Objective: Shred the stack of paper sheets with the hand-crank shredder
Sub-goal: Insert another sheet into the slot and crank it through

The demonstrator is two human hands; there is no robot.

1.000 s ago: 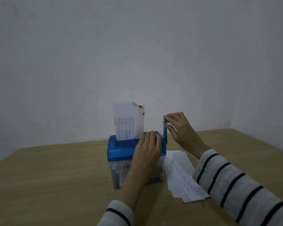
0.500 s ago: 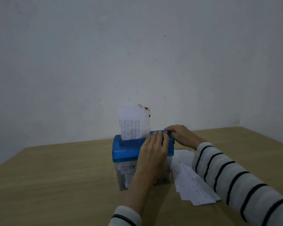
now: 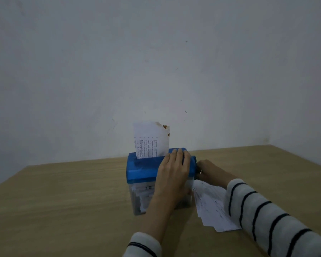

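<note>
A small shredder with a blue lid [image 3: 143, 168] and a clear bin holding paper strips [image 3: 143, 193] stands mid-table. A printed sheet [image 3: 150, 140] sticks up out of its slot. My left hand [image 3: 174, 171] lies flat on the lid's right part, fingers straight, pressing it down. My right hand [image 3: 208, 169] is low at the shredder's right side, curled round the crank handle, which it mostly hides. A stack of printed sheets [image 3: 213, 206] lies on the table right of the bin, under my right forearm.
The wooden table [image 3: 63, 201] runs up to a plain grey wall behind. Its right edge slants off at the far right. Both my sleeves are white with dark stripes.
My right hand swung the crank from the top down to the lower right side. The sheet sank a little into the slot. My left hand stayed on the lid.
</note>
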